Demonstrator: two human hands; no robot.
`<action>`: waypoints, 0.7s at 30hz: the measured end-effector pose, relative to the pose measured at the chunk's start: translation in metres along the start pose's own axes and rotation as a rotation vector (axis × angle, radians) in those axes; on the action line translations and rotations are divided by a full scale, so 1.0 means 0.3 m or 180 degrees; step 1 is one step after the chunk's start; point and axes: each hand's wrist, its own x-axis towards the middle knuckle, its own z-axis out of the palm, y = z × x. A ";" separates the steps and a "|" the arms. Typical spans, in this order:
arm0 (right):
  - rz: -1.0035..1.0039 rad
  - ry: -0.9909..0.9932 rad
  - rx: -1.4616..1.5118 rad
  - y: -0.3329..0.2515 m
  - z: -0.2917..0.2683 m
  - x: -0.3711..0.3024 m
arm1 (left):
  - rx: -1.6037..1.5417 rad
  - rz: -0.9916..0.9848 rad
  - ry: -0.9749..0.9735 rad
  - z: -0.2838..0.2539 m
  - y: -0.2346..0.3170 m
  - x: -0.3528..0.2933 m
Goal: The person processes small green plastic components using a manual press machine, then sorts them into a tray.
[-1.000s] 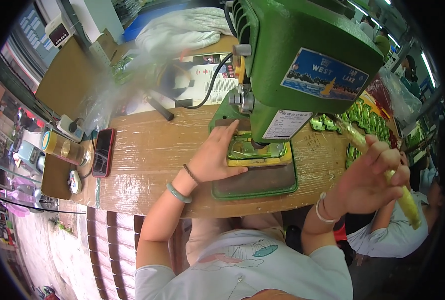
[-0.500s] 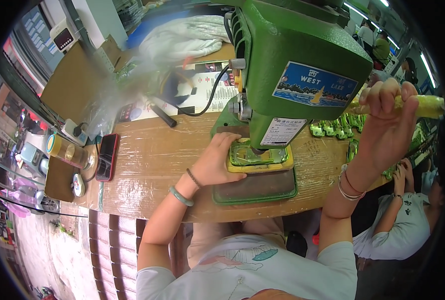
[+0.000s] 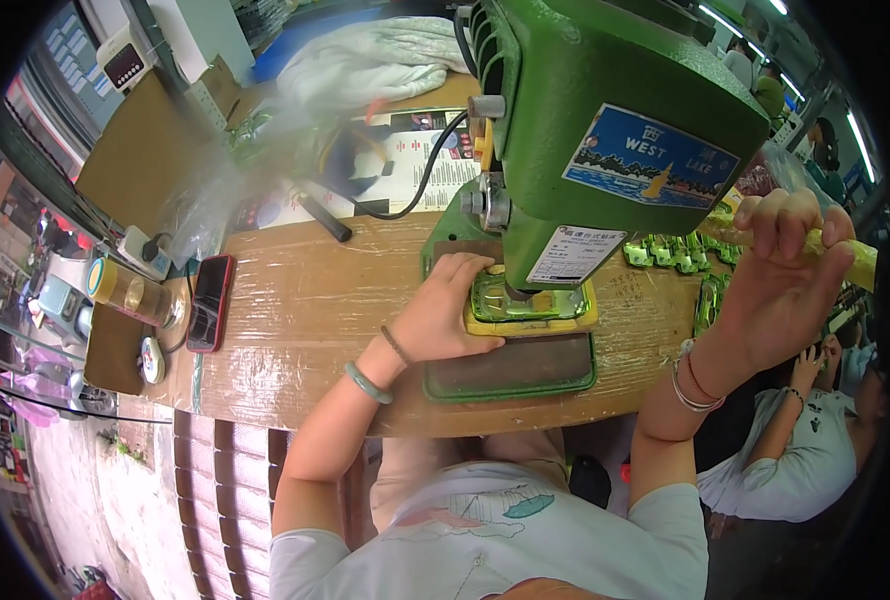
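A green bench drill press (image 3: 535, 130) stands before me. Under its head, a clear green plastic piece (image 3: 557, 303) lies in a yellow block (image 3: 577, 322) on the press's brown-topped base (image 3: 505, 375). My left hand (image 3: 443, 315) grips the block's left side, thumb along the near edge and fingers over the far corner. The chuck (image 3: 517, 292) is just above the plastic piece; whether its tip touches is hidden. Raised at the right, my right hand (image 3: 783, 285) is closed round the press's yellow-wrapped lever (image 3: 858, 262).
Several green plastic pieces (image 3: 670, 255) lie right of the press. To the left are a phone (image 3: 211, 305), a jar (image 3: 130, 292) and a dark-handled tool (image 3: 323, 217). White cloth (image 3: 365, 65) is heaped at the back. Another person (image 3: 790, 450) sits close at the right.
My right hand and the lever have come down. The left hand and block have shifted slightly right over the base, still gripped. The whole view has moved a little.
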 end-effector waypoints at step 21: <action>-0.1052 0.0915 -0.0585 0.046 0.067 -0.274 | 0.0101 -0.0011 0.0033 -0.006 0.006 -0.003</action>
